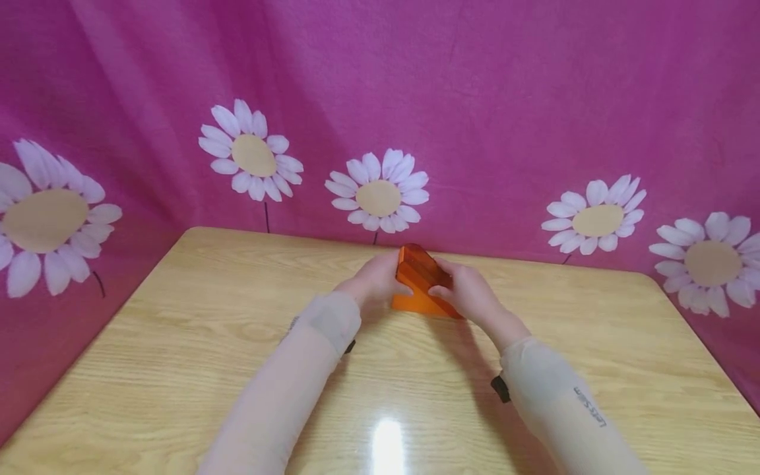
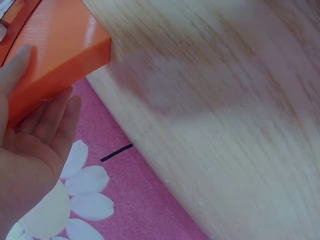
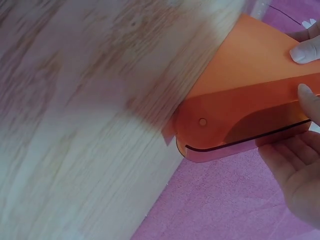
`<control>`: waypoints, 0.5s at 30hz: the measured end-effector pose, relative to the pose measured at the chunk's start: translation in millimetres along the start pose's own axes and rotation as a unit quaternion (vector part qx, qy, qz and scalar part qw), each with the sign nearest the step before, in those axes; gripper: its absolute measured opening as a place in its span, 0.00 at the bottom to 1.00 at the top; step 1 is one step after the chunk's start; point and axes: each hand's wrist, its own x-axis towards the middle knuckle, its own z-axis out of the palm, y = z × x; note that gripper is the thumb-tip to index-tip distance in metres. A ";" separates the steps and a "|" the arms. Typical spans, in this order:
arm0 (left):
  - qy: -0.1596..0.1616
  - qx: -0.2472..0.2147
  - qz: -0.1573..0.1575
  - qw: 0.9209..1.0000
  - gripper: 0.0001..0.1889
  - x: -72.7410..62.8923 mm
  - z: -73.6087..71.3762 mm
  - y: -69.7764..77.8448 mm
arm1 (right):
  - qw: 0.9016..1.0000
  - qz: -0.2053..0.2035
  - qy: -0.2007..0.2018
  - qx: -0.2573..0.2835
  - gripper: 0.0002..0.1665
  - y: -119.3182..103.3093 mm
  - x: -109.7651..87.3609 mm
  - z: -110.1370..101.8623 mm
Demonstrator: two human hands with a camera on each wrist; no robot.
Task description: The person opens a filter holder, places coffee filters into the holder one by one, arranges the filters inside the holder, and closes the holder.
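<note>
An orange box (image 1: 415,300) with a see-through amber cover (image 3: 215,117) stands near the table's back edge, held between both hands. My left hand (image 1: 375,280) grips its left side, thumb on the front face and fingers behind; in the left wrist view the box (image 2: 65,50) shows a plain orange corner. On the right, my right hand (image 1: 472,291) holds the covered part, its thumb on the near side and its fingers curled under the far edge in the right wrist view. A small round pin (image 3: 202,121) sits near the cover's rounded end.
The wooden table (image 1: 237,316) carries a bright light reflection at its front. Behind it and along the sides hangs a magenta cloth (image 1: 475,99) printed with large white daisies (image 1: 378,198). Both forearms wear light sleeves (image 1: 297,389) with dark straps underneath.
</note>
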 end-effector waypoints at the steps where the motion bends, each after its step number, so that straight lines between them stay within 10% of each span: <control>1: 0.003 -0.003 -0.001 1.000 0.23 0.0 0.2 0.1 | 1.000 -0.002 0.001 -0.001 0.33 0.0 0.4 -0.3; 8: 0.020 0.061 0.024 0.998 0.24 3.1 6.2 -4.9 | 1.000 0.003 -0.002 -0.003 0.34 2.5 2.8 -1.0; 15: 0.064 0.161 -0.020 0.985 0.42 -8.3 9.6 -18.7 | 0.997 0.054 -0.002 -0.049 0.61 11.9 -8.7 0.9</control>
